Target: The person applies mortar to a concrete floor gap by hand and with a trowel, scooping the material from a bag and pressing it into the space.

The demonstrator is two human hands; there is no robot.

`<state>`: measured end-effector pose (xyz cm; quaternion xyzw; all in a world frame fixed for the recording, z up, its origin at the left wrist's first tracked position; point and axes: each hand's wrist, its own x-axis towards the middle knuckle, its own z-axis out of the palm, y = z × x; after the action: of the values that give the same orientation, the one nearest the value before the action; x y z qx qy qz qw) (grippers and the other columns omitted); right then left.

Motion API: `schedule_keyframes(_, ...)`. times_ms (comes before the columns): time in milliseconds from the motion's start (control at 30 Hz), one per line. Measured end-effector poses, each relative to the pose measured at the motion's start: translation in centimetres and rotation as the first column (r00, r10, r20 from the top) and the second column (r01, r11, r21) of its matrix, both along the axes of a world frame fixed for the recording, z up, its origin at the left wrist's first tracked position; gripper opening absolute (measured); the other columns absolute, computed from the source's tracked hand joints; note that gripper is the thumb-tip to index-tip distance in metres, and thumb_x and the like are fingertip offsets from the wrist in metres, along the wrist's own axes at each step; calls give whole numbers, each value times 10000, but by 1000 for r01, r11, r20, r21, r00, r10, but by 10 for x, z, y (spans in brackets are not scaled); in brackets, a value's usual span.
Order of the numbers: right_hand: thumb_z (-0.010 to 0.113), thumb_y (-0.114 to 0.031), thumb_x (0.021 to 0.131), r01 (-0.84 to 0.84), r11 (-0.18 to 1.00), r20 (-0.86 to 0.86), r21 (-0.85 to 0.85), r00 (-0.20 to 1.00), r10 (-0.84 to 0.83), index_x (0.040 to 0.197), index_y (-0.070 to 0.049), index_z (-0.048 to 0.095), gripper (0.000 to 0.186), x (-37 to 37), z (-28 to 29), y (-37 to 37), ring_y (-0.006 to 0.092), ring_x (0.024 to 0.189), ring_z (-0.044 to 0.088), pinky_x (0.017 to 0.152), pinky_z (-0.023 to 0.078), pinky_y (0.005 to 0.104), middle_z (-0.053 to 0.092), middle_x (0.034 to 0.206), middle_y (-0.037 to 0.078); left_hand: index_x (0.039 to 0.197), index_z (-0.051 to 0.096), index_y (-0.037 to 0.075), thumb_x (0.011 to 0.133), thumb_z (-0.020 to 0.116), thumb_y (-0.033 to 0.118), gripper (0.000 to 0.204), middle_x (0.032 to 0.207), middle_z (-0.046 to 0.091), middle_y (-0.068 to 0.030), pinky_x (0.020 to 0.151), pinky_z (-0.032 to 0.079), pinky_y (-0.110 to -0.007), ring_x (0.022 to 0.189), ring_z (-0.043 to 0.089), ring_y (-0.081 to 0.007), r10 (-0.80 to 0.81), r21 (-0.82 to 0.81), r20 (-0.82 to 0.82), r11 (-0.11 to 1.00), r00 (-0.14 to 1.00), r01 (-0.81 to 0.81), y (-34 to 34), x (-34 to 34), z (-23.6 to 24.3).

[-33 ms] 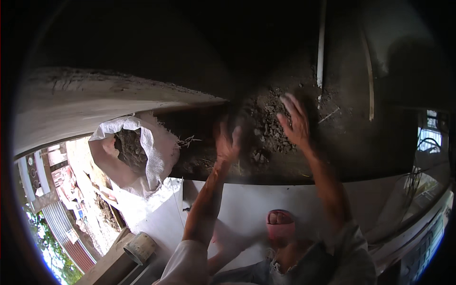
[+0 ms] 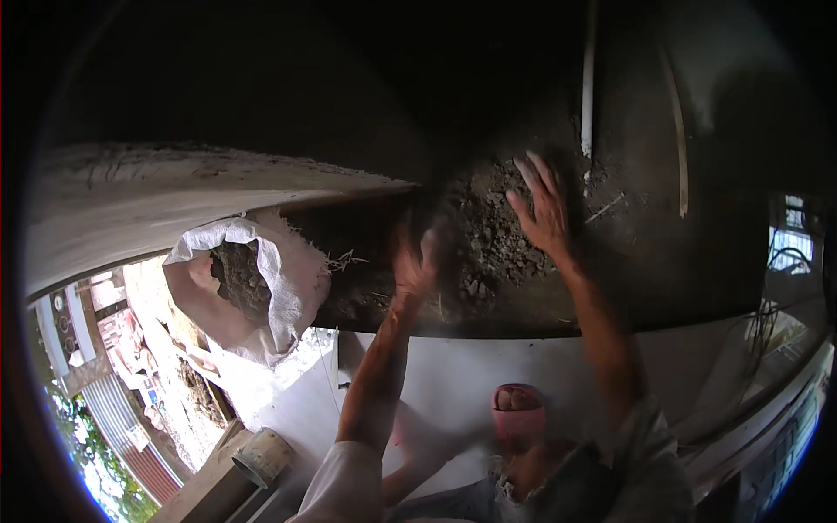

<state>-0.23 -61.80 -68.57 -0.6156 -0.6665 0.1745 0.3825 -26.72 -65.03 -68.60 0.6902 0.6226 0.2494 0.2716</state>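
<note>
Head view: at the far left, a corrugated sheet (image 2: 122, 423) can be seen outdoors. The white sack (image 2: 301, 257) is placed by the pale wall (image 2: 174, 192), its mouth turned up toward the camera and dark fill (image 2: 242, 275) held inside. The left hand (image 2: 415, 266) is blurred; whether anything is pinched by it cannot be told. Between the hands, loose rubble (image 2: 493, 227) is spread on the dark surface (image 2: 697, 270), its long axis directed away from the person and tilted slightly rightward at the far end. Below it, a pink slipper (image 2: 519, 424) is worn. The right hand (image 2: 547, 213) is spread at the rubble's right side, thumb held apart, fingers pointed away. Farther right, a white pipe (image 2: 588, 96) and a thin strip (image 2: 677, 139) are seen lengthwise.
</note>
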Motion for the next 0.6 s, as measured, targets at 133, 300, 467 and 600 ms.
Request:
schedule_keyframes(133, 555, -435, 941, -119, 991, 252, -69, 959, 133, 1273, -80, 575, 487, -31, -5, 36, 319, 1271, 471, 1071, 336, 518, 491, 1389, 145, 1409, 358, -51, 975, 464, 402, 636, 1381, 402, -309, 1123, 269, -455, 1304, 387, -431, 71, 41, 219, 996, 973, -82, 18, 14, -7)
schedule_keyframes(300, 562, -384, 939, -351, 936, 44, -39, 935, 352, 1223, -30, 599, 456, -80, -14, 10, 315, 1227, 507, 1044, 379, 452, 563, 1307, 138, 1303, 495, -52, 1013, 413, 352, 504, 1279, 524, -267, 1044, 365, -433, 1209, 489, -402, 123, 105, 89, 986, 988, -132, 11, 26, 2)
schedule_keyframes(467, 572, -257, 943, -214, 976, -173, -30, 963, 206, 1222, -17, 595, 369, -98, -10, -37, 350, 1218, 507, 1043, 393, 431, 586, 1266, 160, 1162, 581, -3, 978, 401, 252, 363, 1044, 608, -228, 856, 450, -430, 984, 570, -410, 143, 5, 206, 989, 968, -148, -3, 43, 24)
schedule_keyframes(600, 472, -296, 988, -89, 979, -425, -184, 905, 2, 1227, 10, 591, 406, -113, -1, -61, 351, 1182, 539, 1037, 388, 409, 591, 1250, 186, 1137, 614, -9, 990, 385, 233, 364, 1098, 619, -212, 870, 457, -392, 1014, 595, -350, 317, -205, 450, 947, 835, -249, -20, 56, 23)
